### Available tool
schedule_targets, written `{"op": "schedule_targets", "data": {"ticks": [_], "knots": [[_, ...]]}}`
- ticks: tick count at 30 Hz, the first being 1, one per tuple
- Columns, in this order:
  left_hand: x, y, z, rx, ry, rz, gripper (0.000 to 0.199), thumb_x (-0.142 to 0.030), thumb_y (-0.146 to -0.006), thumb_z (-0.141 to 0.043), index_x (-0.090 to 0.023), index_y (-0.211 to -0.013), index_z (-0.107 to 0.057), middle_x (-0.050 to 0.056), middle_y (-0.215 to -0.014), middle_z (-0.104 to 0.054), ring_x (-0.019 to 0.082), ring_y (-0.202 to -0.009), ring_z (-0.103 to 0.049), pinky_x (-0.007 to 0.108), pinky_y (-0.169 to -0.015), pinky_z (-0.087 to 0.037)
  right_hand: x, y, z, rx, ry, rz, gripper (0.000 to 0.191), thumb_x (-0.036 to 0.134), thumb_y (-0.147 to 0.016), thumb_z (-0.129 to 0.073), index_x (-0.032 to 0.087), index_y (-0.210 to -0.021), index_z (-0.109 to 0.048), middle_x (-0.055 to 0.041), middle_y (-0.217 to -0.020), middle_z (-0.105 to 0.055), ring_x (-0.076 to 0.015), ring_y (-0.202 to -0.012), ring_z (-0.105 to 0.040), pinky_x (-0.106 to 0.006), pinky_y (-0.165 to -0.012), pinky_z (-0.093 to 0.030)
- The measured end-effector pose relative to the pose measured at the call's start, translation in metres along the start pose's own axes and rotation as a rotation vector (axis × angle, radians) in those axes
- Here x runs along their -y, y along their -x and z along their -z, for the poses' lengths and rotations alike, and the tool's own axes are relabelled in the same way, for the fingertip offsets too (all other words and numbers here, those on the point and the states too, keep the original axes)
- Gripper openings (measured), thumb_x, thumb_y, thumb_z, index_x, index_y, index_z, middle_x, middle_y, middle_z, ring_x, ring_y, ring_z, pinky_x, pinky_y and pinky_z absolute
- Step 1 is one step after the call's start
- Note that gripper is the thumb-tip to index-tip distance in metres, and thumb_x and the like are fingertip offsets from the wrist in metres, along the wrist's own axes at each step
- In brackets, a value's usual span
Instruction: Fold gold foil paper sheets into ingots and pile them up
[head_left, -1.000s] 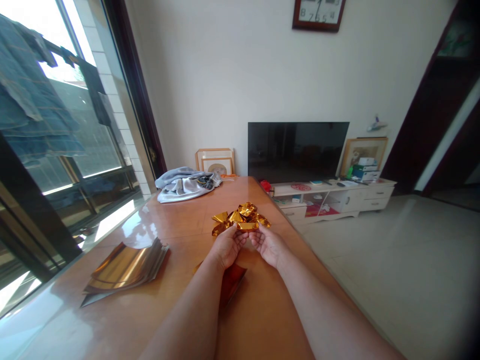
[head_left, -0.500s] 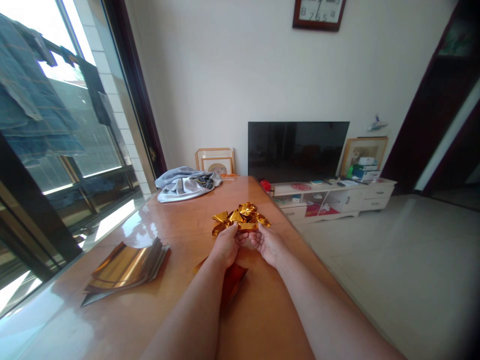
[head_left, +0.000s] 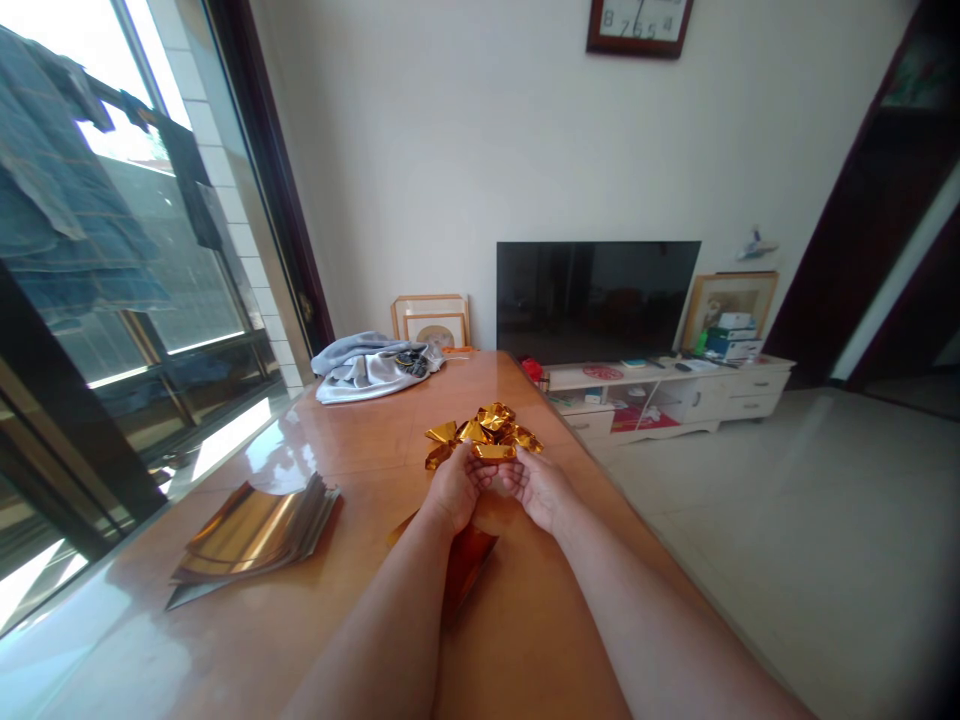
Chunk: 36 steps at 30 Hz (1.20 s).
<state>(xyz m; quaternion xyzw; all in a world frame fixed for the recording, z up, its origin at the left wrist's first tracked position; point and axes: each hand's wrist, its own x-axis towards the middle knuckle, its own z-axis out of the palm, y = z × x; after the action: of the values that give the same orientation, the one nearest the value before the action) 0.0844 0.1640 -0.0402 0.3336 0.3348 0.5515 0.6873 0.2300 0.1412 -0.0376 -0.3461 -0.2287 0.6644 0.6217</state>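
Two hands: the left hand (head_left: 454,490) and right hand (head_left: 537,490) meet above the worktop (head_left: 360,450), wrists angled inward and forearms reaching in from the near edge.

Grip: the left grip is closed, its curled fingers (head_left: 480,478) pressed up against the underside of the bow. The right grip is cupped in close, with its fingertips (head_left: 519,478) at the same spot, though from here I can't tell whether they are pinching the foil or only touching it.

Gold foil bow (head_left: 486,432): a crumpled, shiny bunch of folded loops held just above the worktop, its narrow middle at the hands and its loops fanning out to both sides.

Step in hand, as I judge it: shaping the bow by holding its gathered middle.

Next move, as I judge it: the hold calls for steady, even pressure at the middle, because thin foil creases easily.

Nearby on the worktop: a stack of metallic foil sheets (head_left: 253,535) lies to the left, a copper-coloured foil sheet (head_left: 469,570) sits beneath the left wrist, and a crumpled grey cloth (head_left: 371,370) lies at the far end.

Beyond: a black television (head_left: 596,300) stands on a white TV cabinet (head_left: 667,395).
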Motion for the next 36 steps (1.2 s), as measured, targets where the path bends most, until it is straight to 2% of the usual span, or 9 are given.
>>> {"op": "schedule_targets", "data": {"ticks": [7,18,23,30,33,36], "knots": [[0.004,-0.002,0.000,-0.019,-0.053,-0.030,0.024,-0.026,-0.075,-0.074,-0.011,-0.093,-0.067,0.009,-0.082,-0.073,0.014,-0.060,-0.066,0.025,-0.060,-0.055,-0.003,0.000,0.001,0.057,0.054,0.015,0.013,0.027,-0.092,-0.067,0.014,-0.093,-0.066,-0.0068,-0.068,-0.072,-0.0131,-0.057,-0.067,-0.021,-0.053,-0.057],[0.004,0.001,-0.004,-0.013,-0.105,-0.053,0.017,-0.022,-0.069,-0.074,-0.014,-0.082,-0.064,0.005,-0.071,-0.070,0.014,-0.057,-0.065,0.026,-0.059,-0.053,-0.005,-0.001,0.002,0.077,0.086,0.013,0.017,0.030,-0.092,-0.068,0.012,-0.095,-0.068,-0.0080,-0.070,-0.073,-0.0140,-0.058,-0.068,-0.022,-0.054,-0.057],[0.001,0.005,-0.004,0.044,-0.089,-0.059,0.025,-0.026,-0.070,-0.077,-0.014,-0.088,-0.064,0.007,-0.078,-0.071,0.015,-0.063,-0.067,0.028,-0.064,-0.054,-0.002,0.001,0.001,0.069,0.065,0.003,0.015,0.027,-0.094,-0.064,0.012,-0.094,-0.066,-0.0081,-0.070,-0.073,-0.0135,-0.058,-0.067,-0.022,-0.055,-0.057],[-0.004,0.012,-0.001,0.122,-0.091,-0.057,0.052,-0.016,-0.064,-0.085,-0.020,-0.110,-0.060,0.003,-0.085,-0.070,0.015,-0.071,-0.068,0.028,-0.070,-0.054,0.002,0.002,0.000,0.034,0.032,-0.016,0.008,0.024,-0.094,-0.063,0.016,-0.091,-0.063,-0.0061,-0.068,-0.072,-0.0140,-0.057,-0.068,-0.022,-0.053,-0.056],[-0.003,0.013,0.001,0.161,-0.119,-0.072,0.059,-0.019,-0.067,-0.086,-0.021,-0.118,-0.058,0.004,-0.089,-0.071,0.016,-0.074,-0.069,0.028,-0.072,-0.054,0.003,0.000,0.000,0.027,0.028,-0.021,0.016,0.031,-0.094,-0.063,0.016,-0.090,-0.064,-0.0068,-0.068,-0.072,-0.0144,-0.057,-0.067,-0.022,-0.052,-0.055],[-0.002,0.012,0.003,0.184,-0.178,-0.100,0.062,-0.023,-0.070,-0.086,-0.021,-0.124,-0.057,0.005,-0.090,-0.071,0.015,-0.073,-0.068,0.028,-0.073,-0.054,0.003,-0.001,0.000,0.027,0.035,-0.024,0.032,0.046,-0.093,-0.062,0.014,-0.089,-0.065,-0.0080,-0.067,-0.072,-0.0141,-0.055,-0.066,-0.022,-0.048,-0.053]]}}
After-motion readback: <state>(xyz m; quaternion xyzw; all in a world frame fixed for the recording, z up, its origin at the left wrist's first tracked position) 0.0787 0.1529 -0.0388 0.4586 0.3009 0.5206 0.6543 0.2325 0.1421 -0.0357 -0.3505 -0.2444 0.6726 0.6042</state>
